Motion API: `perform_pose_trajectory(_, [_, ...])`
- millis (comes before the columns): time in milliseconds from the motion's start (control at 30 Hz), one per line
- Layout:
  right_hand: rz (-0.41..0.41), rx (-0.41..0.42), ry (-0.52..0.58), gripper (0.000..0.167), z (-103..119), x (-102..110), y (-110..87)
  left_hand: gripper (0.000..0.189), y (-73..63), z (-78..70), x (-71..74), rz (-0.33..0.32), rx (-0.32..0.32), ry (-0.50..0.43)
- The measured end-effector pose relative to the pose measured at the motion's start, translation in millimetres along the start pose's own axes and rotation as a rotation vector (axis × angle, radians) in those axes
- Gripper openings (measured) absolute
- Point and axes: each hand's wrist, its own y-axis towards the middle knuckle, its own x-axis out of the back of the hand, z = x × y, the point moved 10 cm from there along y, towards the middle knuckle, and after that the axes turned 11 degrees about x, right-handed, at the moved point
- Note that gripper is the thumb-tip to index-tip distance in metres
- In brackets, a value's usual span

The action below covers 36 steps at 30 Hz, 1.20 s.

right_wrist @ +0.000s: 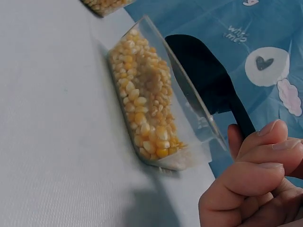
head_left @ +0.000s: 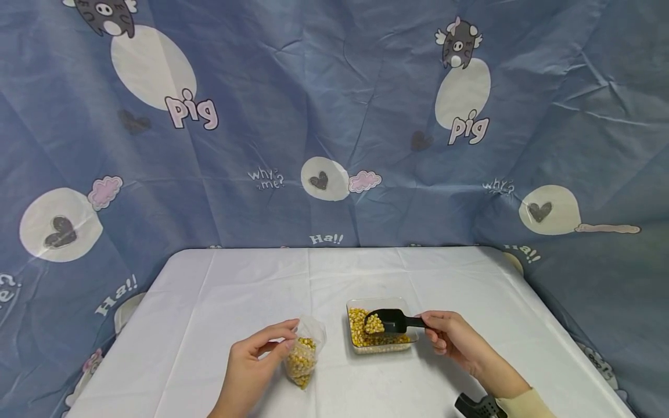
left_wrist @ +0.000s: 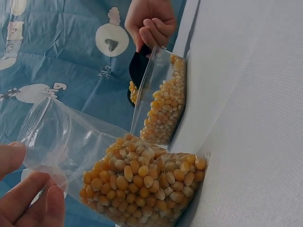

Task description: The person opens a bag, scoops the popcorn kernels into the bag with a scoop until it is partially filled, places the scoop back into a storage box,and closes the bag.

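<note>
My right hand grips the handle of a black scoop, which carries a heap of yellow corn kernels. The scoop is over a clear rectangular container that also holds corn kernels. To the left, my left hand pinches the upper part of a clear plastic bag. Kernels fill the bag's lower part, and its bottom stands on the table. From the right wrist view, the scoop's load is hidden behind its black back.
A white cloth covers the table. Behind it hangs a blue printed curtain, reaching down past the table's far edge. A black band is on my right wrist, by a pale yellow sleeve.
</note>
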Motion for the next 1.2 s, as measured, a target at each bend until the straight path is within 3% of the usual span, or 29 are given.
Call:
perform_pose_trajectory(267, [0.016, 0.028, 0.087, 0.027, 6.4, -4.5, -4.7, 0.009, 0.7, 0.6, 1.4, -0.005, 0.014, -0.042])
perform_pose_trajectory(500, [0.008, 0.042, 0.080, 0.032, 16.4, -7.8, -8.3, 0.011, 2.6, 6.5, 4.3, -0.004, 0.079, -0.136])
perform_pose_trajectory(767, [-0.010, 0.068, 0.067, 0.033, 26.7, -14.6, -9.3, 0.012, 3.6, 6.1, 6.1, 0.002, 0.084, -0.168])
perform_pose_trajectory(1200, [0.063, 0.127, 0.123, 0.025, 44.7, -51.4, -2.1, 0.012, 5.3, 5.7, 10.7, -0.019, 0.083, -0.193])
